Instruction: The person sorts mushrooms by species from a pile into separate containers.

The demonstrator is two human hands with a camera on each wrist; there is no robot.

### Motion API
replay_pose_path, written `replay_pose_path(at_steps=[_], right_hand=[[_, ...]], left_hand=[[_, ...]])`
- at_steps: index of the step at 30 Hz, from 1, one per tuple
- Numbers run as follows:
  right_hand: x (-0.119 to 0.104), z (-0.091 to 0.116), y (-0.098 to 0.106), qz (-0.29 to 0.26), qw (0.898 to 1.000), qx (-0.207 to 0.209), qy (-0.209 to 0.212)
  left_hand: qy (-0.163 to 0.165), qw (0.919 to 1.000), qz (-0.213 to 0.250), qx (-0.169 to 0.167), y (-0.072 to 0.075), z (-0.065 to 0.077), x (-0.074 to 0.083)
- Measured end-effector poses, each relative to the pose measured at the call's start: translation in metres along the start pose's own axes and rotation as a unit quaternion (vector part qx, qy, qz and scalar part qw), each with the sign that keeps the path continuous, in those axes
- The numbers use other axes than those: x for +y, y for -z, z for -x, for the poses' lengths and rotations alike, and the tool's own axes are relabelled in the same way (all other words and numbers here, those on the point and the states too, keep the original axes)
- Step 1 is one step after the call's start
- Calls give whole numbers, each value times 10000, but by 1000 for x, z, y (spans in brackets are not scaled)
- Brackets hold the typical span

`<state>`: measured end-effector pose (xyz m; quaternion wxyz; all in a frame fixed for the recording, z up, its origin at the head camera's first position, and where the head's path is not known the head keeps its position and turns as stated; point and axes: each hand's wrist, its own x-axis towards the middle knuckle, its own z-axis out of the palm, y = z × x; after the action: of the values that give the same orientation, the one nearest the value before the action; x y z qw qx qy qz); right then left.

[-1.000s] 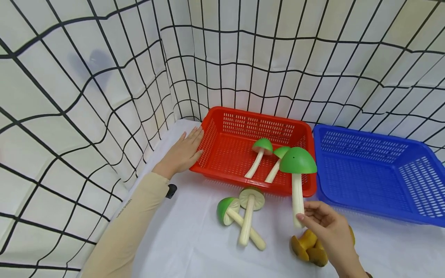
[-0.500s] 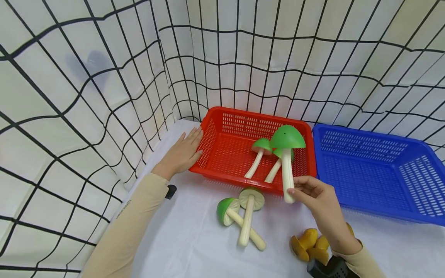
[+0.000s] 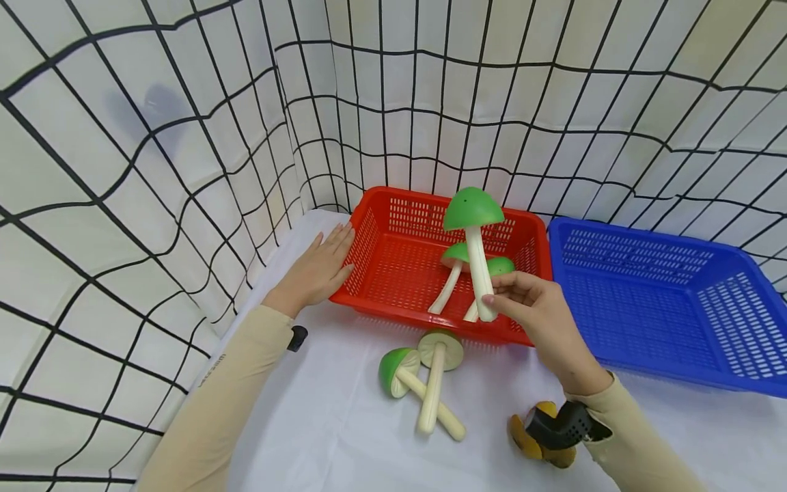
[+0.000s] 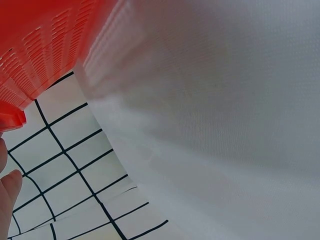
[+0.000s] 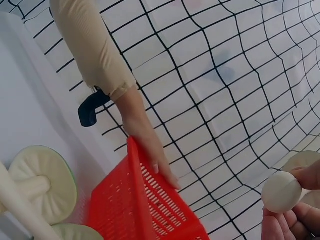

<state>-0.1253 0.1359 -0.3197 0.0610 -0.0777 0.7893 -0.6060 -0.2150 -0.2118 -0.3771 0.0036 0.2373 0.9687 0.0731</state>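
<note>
My right hand (image 3: pixel 533 309) pinches a green-capped toy mushroom (image 3: pixel 474 210) low on its white stem, cap up, over the red basket (image 3: pixel 381 301). The stem's round end (image 5: pixel 281 192) faces the camera in the right wrist view. Two smaller green-capped mushrooms lie inside the basket: one on the left (image 3: pixel 453 255), the other (image 3: pixel 501 265) partly hidden behind the held stem and fingers. At the basket's left side, my left hand (image 3: pixel 316 268) rests with straight fingers along the rim. In front of the basket, two more mushrooms (image 3: pixel 396 372) (image 3: pixel 433 396) lie crossed on the white cloth.
A blue basket (image 3: pixel 639 301) stands right beside the red one. Several yellow-brown mushrooms (image 3: pixel 525 441) lie near the front, partly covered by the right wrist's camera (image 3: pixel 565 424). A black grid over white sheeting (image 3: pixel 467 89) walls the back and left.
My right hand has carried the green-capped mushroom left and away from me, from the basket's front right corner to over its inside. My left hand stays at the rim.
</note>
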Motion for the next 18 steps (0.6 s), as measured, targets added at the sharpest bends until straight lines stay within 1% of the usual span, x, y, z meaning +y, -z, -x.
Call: replay_pose_path(at_steps=[4,8,13,18], right_hand=[[-7,-14,-1,56,9994,-306,-156],[-8,-25,-7,-207,9980,-584,-131],[-3,-38,-16,-433,9962,-733,-171],[5,-59,-19,-140,9952,-866,-425]], left_hand=[[-25,10000,25,22,0,0,-1],[-10,10000,-10,14,-1,0,-1],[12,10000,-14,4,-1,0,-1],[35,10000,-31,-15,-1,0,-1]])
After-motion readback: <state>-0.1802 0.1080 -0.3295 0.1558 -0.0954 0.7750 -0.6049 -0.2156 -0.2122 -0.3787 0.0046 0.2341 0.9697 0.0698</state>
